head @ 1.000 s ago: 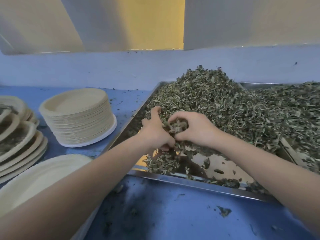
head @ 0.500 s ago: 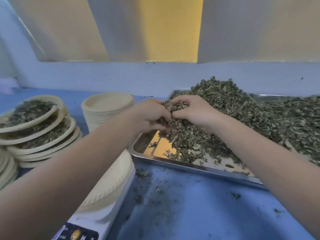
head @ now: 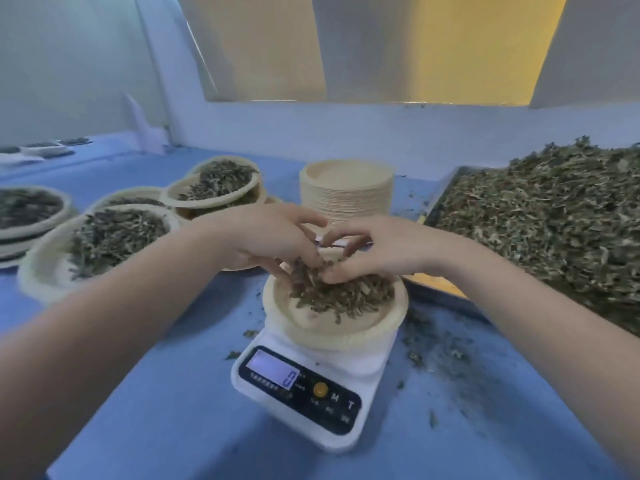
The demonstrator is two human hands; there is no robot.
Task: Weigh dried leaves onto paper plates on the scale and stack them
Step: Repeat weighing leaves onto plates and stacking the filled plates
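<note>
1. Your left hand (head: 273, 239) and right hand (head: 377, 251) met over the plate (head: 332, 329) on the scale (head: 304, 382), fingertips down in the leaves (head: 346, 296).
2. Your left fingers were curled round a small clump of leaves at the plate's far edge, gripping it.
3. Your right fingers were bent and pinching at the same clump, thumb tucked under.
4. The leaves on the plate looked dry, curled and shredded, olive-brown with paler stems, heaped toward the far side; the near part of the plate showed bare.
5. The plate was pale cream with a ribbed rim, sitting a bit crooked on the white scale, overhanging its platform.
6. The scale's display was lit, but the digits were too blurred to read.
7. To your right, the tray (head: 450, 289) held a big heap of the same leaves.
8. Behind your hands stood the stack of empty plates (head: 346, 192).
9. To your left sat filled plates (head: 104, 244), some stacked one on another, all leaf-topped.
10. Crumbs of leaf lay scattered on the blue table (head: 173, 393) around the scale.
</note>
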